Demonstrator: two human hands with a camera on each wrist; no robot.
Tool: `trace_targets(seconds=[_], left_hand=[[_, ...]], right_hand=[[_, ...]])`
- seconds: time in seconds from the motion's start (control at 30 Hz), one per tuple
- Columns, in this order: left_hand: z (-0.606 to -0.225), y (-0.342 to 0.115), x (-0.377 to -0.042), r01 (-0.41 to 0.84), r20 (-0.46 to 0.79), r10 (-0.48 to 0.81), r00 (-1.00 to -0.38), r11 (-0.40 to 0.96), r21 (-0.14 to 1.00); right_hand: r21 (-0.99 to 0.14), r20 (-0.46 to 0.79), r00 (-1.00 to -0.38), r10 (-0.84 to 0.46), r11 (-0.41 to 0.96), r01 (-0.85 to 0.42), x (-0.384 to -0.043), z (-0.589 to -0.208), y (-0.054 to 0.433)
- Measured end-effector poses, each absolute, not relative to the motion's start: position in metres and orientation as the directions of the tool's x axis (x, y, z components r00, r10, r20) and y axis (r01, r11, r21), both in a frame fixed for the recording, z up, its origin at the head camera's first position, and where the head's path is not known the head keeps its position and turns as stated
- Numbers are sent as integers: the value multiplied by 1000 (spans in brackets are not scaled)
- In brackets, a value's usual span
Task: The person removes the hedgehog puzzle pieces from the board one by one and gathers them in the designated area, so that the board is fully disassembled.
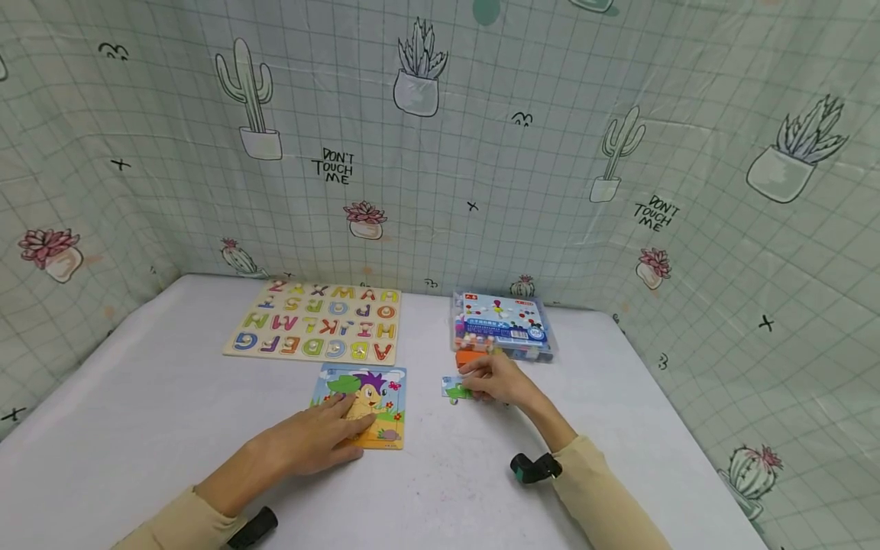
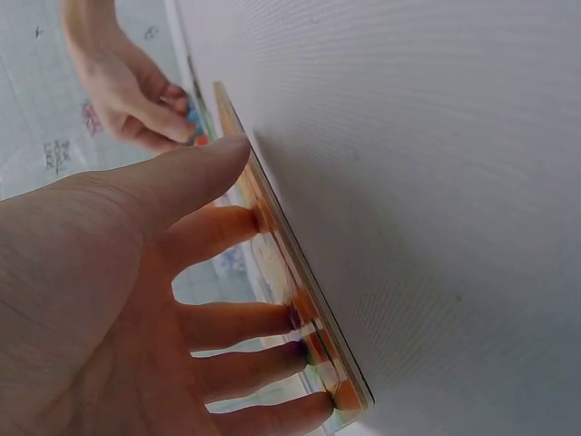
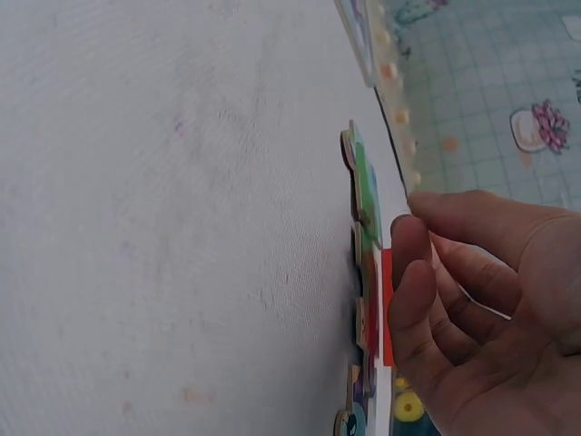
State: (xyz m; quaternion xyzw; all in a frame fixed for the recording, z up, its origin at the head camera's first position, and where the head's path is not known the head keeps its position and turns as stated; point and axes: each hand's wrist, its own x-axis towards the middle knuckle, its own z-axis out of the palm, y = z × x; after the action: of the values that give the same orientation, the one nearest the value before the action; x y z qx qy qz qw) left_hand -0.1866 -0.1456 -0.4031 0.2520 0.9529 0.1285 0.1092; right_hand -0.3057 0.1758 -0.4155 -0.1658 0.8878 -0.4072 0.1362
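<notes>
At the far left I log a beige letter board (image 1: 351, 317) lying flat on the white table (image 1: 440, 481), near the cactus-printed backdrop (image 1: 454, 153); it carries coloured letters in four rows. In front of it and slightly right I find the black wrist device (image 1: 254, 527) on a beige sleeve, and beyond that my left hand (image 1: 318, 437), palm down. Its grip is spread: the fingers are extended, with their tips resting on the puzzle board (image 1: 386, 409), and the thumb lies at the near edge. The puzzle board sits flat just before the letter board and shows a yellow figure with purple hair, red flowers and green foliage.

To the right, apart from that board, I record a blue-and-green puzzle piece (image 1: 451, 387) flat on the table, with an orange item (image 1: 470, 357) just behind it. My right hand (image 1: 505, 380) is over this spot, its fingers bent and fingertips close together; I cannot tell whether its grip pinches a piece. More coloured pieces (image 3: 369, 313) lie beside this hand in the right wrist view. A clear box (image 1: 505, 321) with a printed sheet stands behind, near the backdrop.
</notes>
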Motion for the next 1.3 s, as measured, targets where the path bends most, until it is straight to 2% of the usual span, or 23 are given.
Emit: trace_targets(seconds=[0.17, 0.37, 0.87, 1.3], left_hand=[[-402, -144, -187, 461, -137, 514, -847, 837, 296], [-402, -144, -188, 450, -130, 500, -856, 845, 288], [-402, -143, -188, 443, -133, 488, -863, 856, 267], [-402, -148, -192, 459, -133, 512, -849, 838, 294]], right_hand=[[-750, -88, -902, -423, 624, -219, -303, -417, 162], [-725, -39, -866, -499, 610, -319, -299, -418, 134], [-658, -43, -790, -611, 612, -438, -292, -413, 70], [-599, -72, -803, -592, 669, -440, -290, -415, 54]])
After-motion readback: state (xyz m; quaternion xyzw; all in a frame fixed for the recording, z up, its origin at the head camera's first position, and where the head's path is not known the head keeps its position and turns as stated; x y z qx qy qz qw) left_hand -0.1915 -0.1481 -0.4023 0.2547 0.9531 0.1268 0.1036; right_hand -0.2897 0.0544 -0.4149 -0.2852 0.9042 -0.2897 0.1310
